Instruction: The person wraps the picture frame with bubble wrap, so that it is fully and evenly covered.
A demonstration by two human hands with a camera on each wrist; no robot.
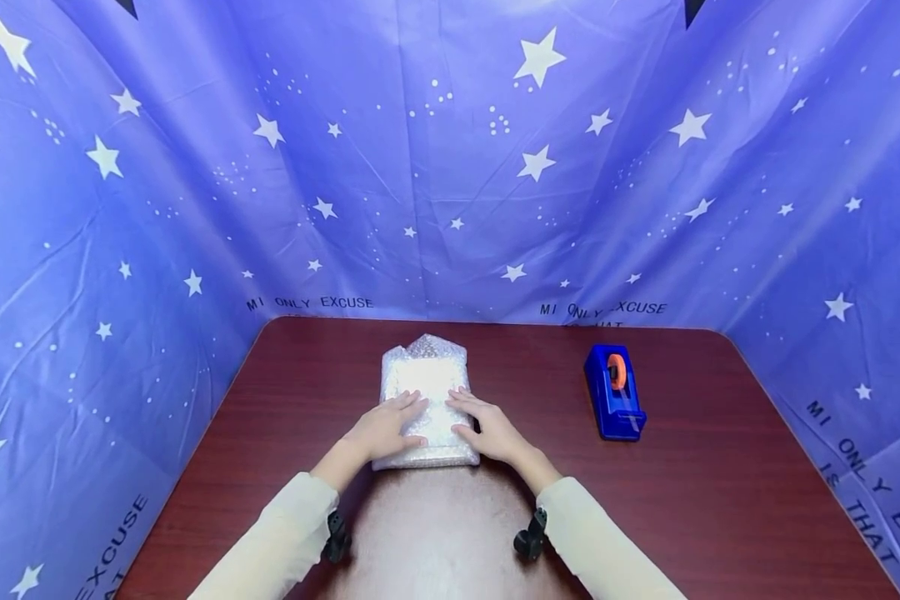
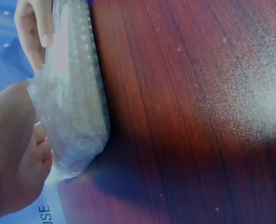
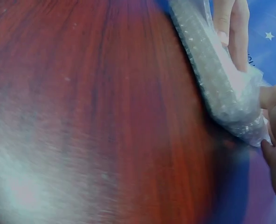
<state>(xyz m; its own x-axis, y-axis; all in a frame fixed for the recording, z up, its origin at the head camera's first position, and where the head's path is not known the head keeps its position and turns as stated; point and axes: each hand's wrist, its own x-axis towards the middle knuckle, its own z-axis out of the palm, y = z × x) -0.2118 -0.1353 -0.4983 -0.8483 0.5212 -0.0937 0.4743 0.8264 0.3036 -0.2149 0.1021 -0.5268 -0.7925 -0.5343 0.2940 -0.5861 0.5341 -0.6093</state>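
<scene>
A flat, boxy package in clear bubble wrap (image 1: 423, 375) lies on the table in front of me. Its wrap stands up in a loose peak at the far edge. My left hand (image 1: 390, 427) rests on the left part of its top, fingers extended. On the right part lies my right hand (image 1: 495, 429), its fingers likewise stretched over the wrap. Both wrist views show the package's near side (image 2: 84, 88), where the bubbles are visible and the wrap bunches at the corners. What the wrap encloses cannot be made out.
To the right stands a blue tape dispenser (image 1: 617, 408) with a roll of tape on an orange core (image 1: 617, 372). The dark red wooden table (image 1: 285, 392) is bordered by a blue star-patterned curtain (image 1: 450, 167) at the back and both sides.
</scene>
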